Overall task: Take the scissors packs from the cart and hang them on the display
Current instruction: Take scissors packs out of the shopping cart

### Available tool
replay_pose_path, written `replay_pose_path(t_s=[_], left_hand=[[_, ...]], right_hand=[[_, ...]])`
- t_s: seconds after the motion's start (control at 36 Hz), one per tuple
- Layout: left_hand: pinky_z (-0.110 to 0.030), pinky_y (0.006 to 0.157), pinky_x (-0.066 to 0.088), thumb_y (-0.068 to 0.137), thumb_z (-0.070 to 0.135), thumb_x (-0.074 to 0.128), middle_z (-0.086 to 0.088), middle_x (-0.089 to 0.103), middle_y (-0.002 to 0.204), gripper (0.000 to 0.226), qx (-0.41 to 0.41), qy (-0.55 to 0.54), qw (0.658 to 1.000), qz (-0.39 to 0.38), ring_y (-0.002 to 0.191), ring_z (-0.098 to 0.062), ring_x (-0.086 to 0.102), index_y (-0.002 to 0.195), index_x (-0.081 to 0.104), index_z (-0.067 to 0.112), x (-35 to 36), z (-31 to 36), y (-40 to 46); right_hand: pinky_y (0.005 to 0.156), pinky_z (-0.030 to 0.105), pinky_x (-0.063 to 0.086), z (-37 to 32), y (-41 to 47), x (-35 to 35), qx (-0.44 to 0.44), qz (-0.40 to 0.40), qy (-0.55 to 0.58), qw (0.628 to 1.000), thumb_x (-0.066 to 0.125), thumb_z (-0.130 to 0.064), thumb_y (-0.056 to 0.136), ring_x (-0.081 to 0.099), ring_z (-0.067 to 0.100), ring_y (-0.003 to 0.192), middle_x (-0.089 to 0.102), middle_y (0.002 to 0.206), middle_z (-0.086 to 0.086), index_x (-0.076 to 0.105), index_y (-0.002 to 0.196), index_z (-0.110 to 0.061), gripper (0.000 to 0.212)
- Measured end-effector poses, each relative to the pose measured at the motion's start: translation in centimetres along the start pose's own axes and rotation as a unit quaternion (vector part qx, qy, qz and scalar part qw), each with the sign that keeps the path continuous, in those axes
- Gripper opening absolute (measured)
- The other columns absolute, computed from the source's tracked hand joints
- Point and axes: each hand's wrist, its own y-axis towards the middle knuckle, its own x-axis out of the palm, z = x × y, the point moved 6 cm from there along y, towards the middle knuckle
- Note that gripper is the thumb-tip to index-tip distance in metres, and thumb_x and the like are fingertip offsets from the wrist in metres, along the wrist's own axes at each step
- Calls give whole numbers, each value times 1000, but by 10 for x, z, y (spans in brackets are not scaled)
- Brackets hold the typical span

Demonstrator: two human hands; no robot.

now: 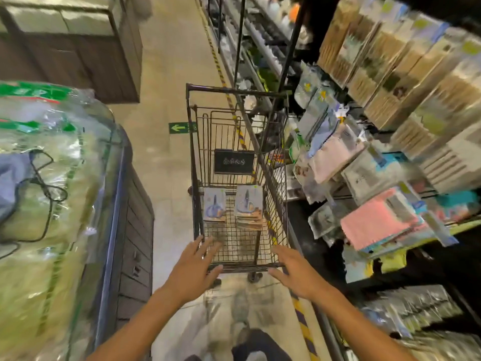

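Scissors packs lie in two stacks on the wire floor of the cart [197, 162], a left stack [214, 206] and a taller right stack [249, 204], side by side near its far end. The left hand [194, 267] and right hand [294, 272] both reach towards the cart's near rim with fingers spread and straight, holding nothing. The display [364, 178] of hanging packets stands just to the right of the cart, blurred

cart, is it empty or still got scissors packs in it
Not empty. Two stacks of scissors packs lie flat in the cart basket, side by side at its far end. Neither hand holds one.
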Motion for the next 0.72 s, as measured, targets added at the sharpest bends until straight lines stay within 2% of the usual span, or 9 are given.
replay_pose_path(t_s=[0.06,0.19,0.25,0.31,0.33,0.44,0.53,0.61,0.72], left_hand=[[-43,127,6,79,84,-19,-1,11,172,109,1,-5,1000,-22,160,-31,5,163,21,27,1,0,16],[-42,125,3,86,80,-14,-5,21,170,103,8,12,999,-45,158,-34,12,162,28,24,-1,-3,65],[-45,126,17,92,75,-8,-5,30,167,96,3,38,998,-55,156,-34,23,159,36,23,-2,-6,88],[-51,116,41,103,65,13,-8,51,155,73,-6,57,997,-50,145,-37,45,151,47,22,-6,-12,115],[-52,113,45,103,61,24,-9,54,152,65,-16,49,997,-49,142,-38,48,150,46,22,-7,-16,127],[-52,123,31,103,53,30,-8,41,162,64,-39,41,997,-46,152,-36,32,157,42,19,-13,-25,169],[-46,126,18,104,52,28,-9,43,161,64,-51,50,996,-49,153,-35,32,155,45,17,-12,-33,206],[-47,123,24,103,50,33,-14,50,155,63,-62,39,996,-52,147,-39,41,150,52,12,4,-46,240],[-49,120,29,101,47,35,-18,53,152,65,-75,29,994,-77,144,-42,44,147,54,6,37,-65,274]], right_hand=[[122,30,20,4,17,-2,-4,3,-8,1000,53,-51,100,27,18,149,37,160,0,35,157,-21,67],[123,32,18,19,69,-6,-1,-12,4,1000,53,-47,102,24,19,152,32,163,1,31,158,-20,66],[123,31,19,27,95,-8,-1,-17,17,1000,54,-44,102,25,20,152,32,163,3,31,158,-20,64],[122,30,21,35,124,-13,-1,-12,32,999,55,-42,102,28,21,150,34,162,3,30,157,-22,64],[122,30,22,39,138,-16,-1,-10,30,1000,55,-42,102,29,21,149,34,161,2,29,158,-23,65],[116,21,19,53,187,-17,7,-34,39,999,58,-37,101,31,21,149,36,159,1,35,156,-19,62],[106,27,42,68,226,-16,8,-7,34,999,62,-34,92,54,29,133,54,144,11,54,143,-11,57],[117,36,33,79,261,1,-14,-45,15,999,46,-48,95,39,28,144,42,156,9,41,153,-19,66],[123,40,29,101,296,25,24,-44,74,996,55,-51,97,29,20,149,35,160,-3,35,154,-31,64]])
